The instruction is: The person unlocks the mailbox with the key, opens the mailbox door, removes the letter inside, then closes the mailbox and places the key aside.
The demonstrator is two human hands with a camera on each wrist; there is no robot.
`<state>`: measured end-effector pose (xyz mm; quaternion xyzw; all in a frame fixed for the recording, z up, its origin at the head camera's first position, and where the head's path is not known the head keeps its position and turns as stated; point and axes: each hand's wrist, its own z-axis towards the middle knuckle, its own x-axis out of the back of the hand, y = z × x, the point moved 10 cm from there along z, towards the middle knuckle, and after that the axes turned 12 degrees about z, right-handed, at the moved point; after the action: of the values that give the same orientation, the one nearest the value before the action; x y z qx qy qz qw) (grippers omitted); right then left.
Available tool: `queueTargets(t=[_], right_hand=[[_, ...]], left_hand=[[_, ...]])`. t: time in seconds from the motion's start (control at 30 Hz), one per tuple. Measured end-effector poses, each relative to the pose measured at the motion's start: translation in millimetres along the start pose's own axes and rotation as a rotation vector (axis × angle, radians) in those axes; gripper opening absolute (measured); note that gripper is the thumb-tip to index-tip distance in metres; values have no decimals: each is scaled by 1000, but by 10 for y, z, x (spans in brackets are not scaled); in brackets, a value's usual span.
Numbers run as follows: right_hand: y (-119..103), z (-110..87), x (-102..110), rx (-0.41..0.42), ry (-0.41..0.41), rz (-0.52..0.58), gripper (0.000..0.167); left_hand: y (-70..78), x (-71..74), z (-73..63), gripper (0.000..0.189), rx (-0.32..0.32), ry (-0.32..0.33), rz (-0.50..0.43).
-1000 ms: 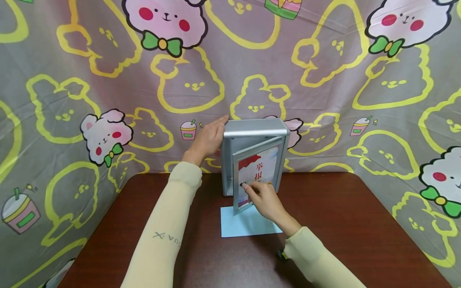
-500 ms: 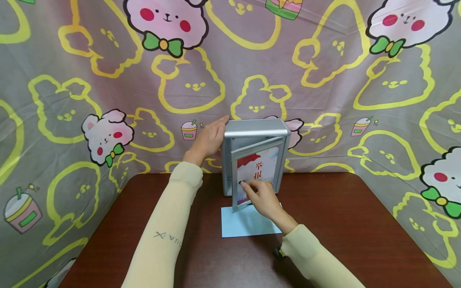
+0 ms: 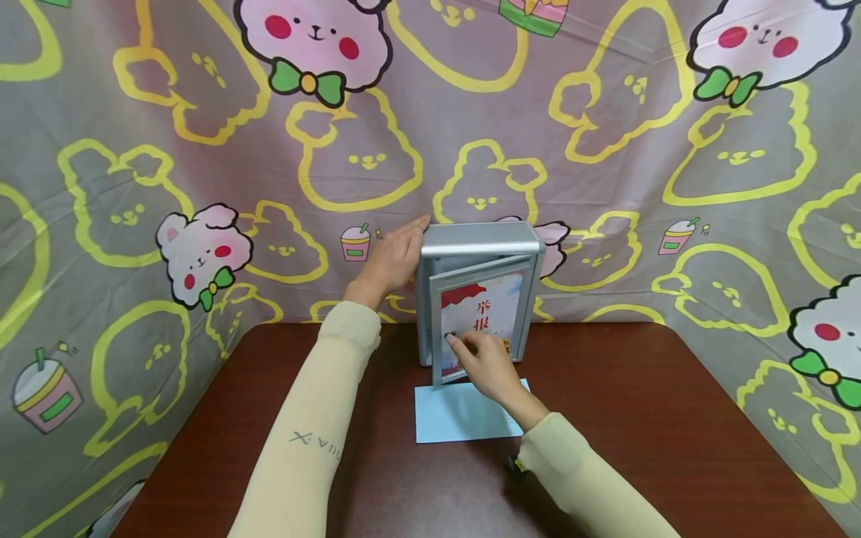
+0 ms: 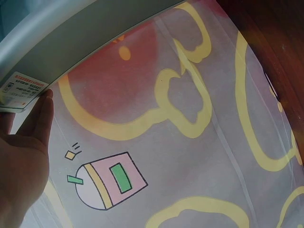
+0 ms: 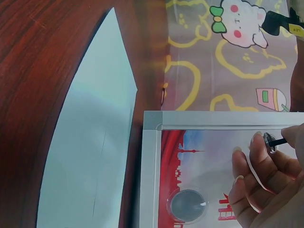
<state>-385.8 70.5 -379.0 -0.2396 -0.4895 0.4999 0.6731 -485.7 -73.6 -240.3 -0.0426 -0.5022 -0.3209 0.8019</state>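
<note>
A silver metal box (image 3: 480, 234) stands upright at the back of the table, its framed front door (image 3: 496, 291) ajar, hinged on the right. Red characters and a red-and-white poster fill the door. My left hand (image 3: 392, 261) rests against the box's upper left side with extended fingers, close by a small printed label (image 4: 24, 88) in the left wrist view. Thumb and index finger of my right hand (image 3: 489, 368) pinch a small key (image 5: 278, 142) in the door's lock (image 5: 269, 141). The other right fingers curve loosely over the poster.
A light blue paper sheet or envelope (image 3: 457, 418) lies flat on the dark brown table (image 3: 605, 418), below and in front of the door. Behind the box hangs a cartoon-printed cloth (image 3: 366, 157). A small black-and-yellow device (image 3: 516, 466) shows under the right sleeve.
The door has swung a little inward, its free edge nearer the box. My right hand has moved with it, slightly up and left. The left hand keeps its place on the box.
</note>
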Motion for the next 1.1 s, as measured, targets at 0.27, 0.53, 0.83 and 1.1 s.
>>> queueTargets(t=[0.27, 0.53, 0.83, 1.1], right_hand=[[2, 58, -24, -6, 16, -3, 41], [-21, 109, -35, 7, 43, -41, 41], [0, 151, -59, -1, 53, -44, 41], [39, 197, -75, -11, 66, -48, 41]], left_hand=[[1, 3, -3, 55, 11, -9, -9], [-14, -14, -12, 55, 24, -17, -22], [-17, -24, -27, 56, 28, -22, -18], [-11, -21, -19, 55, 20, -20, -4]])
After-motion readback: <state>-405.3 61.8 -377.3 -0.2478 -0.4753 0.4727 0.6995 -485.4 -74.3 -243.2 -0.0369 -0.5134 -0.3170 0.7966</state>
